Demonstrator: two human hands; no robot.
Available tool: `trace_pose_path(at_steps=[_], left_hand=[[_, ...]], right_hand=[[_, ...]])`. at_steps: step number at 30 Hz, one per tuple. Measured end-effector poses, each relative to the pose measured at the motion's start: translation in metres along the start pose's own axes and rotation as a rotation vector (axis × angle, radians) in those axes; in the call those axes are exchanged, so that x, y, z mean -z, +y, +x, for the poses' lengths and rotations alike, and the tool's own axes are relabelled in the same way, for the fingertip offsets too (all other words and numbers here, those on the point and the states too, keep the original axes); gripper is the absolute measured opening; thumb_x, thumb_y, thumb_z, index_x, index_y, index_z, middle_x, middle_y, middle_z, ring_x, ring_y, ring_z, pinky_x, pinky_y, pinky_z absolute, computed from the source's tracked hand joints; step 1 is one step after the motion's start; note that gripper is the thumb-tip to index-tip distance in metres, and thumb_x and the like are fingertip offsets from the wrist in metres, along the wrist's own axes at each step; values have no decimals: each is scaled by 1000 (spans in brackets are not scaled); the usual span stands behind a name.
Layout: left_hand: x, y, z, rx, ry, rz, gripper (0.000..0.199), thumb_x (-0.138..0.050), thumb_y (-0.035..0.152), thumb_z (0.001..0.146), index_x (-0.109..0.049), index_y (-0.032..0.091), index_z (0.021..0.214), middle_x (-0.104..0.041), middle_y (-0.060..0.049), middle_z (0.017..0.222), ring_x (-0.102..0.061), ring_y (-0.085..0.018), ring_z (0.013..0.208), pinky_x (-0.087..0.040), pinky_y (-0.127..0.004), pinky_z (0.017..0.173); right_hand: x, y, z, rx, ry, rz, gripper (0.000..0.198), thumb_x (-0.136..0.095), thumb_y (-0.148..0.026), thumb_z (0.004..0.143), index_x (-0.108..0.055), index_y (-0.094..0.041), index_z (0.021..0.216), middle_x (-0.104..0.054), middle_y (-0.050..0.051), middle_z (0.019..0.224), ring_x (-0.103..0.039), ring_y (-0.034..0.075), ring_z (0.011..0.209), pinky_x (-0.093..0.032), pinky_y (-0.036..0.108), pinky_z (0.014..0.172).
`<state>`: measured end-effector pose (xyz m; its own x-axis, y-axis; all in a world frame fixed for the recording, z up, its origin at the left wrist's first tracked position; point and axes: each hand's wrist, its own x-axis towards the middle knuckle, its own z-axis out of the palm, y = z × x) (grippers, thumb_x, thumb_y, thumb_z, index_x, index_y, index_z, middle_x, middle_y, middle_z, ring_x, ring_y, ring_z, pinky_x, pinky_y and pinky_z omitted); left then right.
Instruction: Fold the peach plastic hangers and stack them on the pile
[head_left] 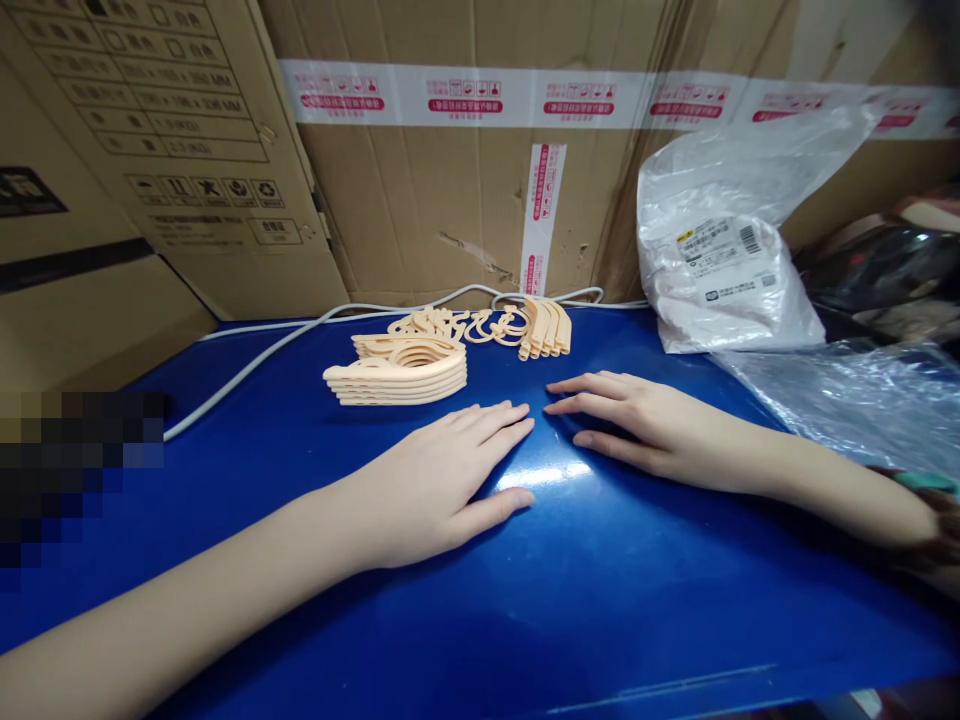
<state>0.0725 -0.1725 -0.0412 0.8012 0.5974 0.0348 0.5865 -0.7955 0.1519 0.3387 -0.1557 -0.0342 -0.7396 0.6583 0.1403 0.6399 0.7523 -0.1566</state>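
My left hand [450, 470] lies palm down on the blue table [480, 620], its fingers stretched out and the thumb apart. Opposite it, my right hand [637, 420] rests on the same surface with its fingers spread. A small gap separates the fingertips, and neither hand holds anything. Just beyond my left hand is a stack of cream plastic pieces [397, 382], shaped like folding hanger arms. Behind that stack, cream hook-shaped pieces [431, 323] lie in a loose heap. To their right stands a group of curved cream arm pieces [547, 328], side by side.
Large cardboard boxes [420, 200] wall off the back and left. A white cable [255, 368] runs along the table's rear. At the right stand a white plastic bag [727, 270] with a label and a clear plastic sheet [862, 390]. A pixelated patch covers the left edge.
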Motion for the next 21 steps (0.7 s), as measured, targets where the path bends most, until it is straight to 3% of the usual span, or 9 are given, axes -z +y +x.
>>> trace_pose_path(at_steps=[4, 11, 17, 21], left_hand=[[-1, -2, 0, 7, -8, 9, 67, -30, 56, 100, -32, 14, 152, -32, -10, 158, -31, -29, 145, -29, -48, 118], [-2, -4, 2, 7, -4, 7, 65, -30, 55, 100, -33, 14, 151, -30, -10, 158, -30, -30, 145, -28, -49, 118], [0, -5, 2, 14, -4, -14, 66, -31, 55, 100, -33, 13, 151, -30, -10, 158, -32, -30, 144, -29, -48, 118], [1, -5, 0, 28, -24, -19, 66, -33, 55, 100, -32, 14, 151, -30, -9, 158, -30, -28, 145, -28, -47, 119]], right_hand=[[6, 1, 4, 8, 61, -13, 37, -48, -37, 97, -59, -20, 128, -59, 12, 130, -57, 25, 118, -46, 42, 101], [29, 26, 37, 63, 165, -352, 36, -44, -35, 98, -61, -14, 121, -63, 16, 119, -60, 29, 107, -47, 45, 92], [40, 61, 80, 78, 107, -622, 36, -42, -23, 97, -61, -13, 126, -64, 16, 115, -59, 31, 105, -45, 44, 88], [36, 74, 101, 89, 66, -649, 39, -42, -14, 94, -63, -16, 126, -63, 15, 120, -58, 30, 107, -43, 43, 89]])
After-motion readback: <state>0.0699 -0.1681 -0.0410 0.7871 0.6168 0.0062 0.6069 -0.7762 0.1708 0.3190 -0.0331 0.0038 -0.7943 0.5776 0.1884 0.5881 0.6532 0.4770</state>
